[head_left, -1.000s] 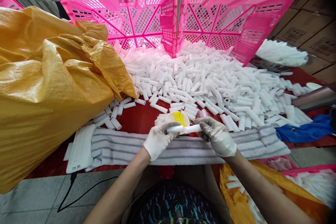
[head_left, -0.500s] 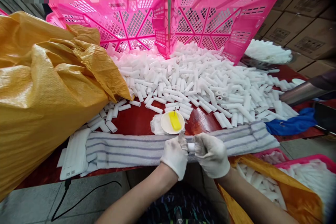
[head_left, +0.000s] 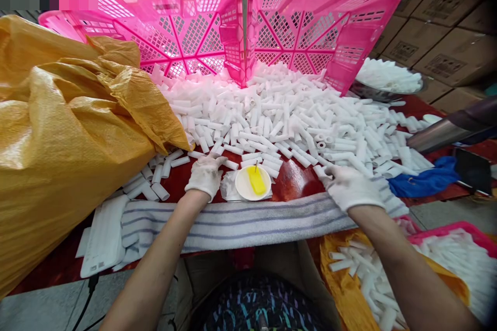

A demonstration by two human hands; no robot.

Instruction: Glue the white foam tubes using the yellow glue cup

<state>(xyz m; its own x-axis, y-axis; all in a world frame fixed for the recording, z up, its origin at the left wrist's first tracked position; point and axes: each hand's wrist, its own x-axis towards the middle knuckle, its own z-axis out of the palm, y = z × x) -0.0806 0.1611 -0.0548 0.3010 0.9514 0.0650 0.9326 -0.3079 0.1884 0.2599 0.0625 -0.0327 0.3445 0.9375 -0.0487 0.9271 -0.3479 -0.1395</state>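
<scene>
My left hand, in a white glove, is at the near edge of the pile, left of a small plate. Its bent fingers close on a short white tube. On the plate lies a yellow block with a thin pin standing up from it. My right hand, gloved too with greyish fingertips, reaches over the striped towel. Its thumb and fingers pinch another white tube at the pile's front edge; the fingertips partly cover it.
A heap of white tubes spreads before two tipped pink crates. A yellow sack bulges at left; a white power strip lies by the towel. At right are a metal bowl, blue cloth and an open sack.
My hands were together over the towel, holding a white tube between them. They have parted, left hand forward-left and right hand forward-right to the pile. That tube is out of them.
</scene>
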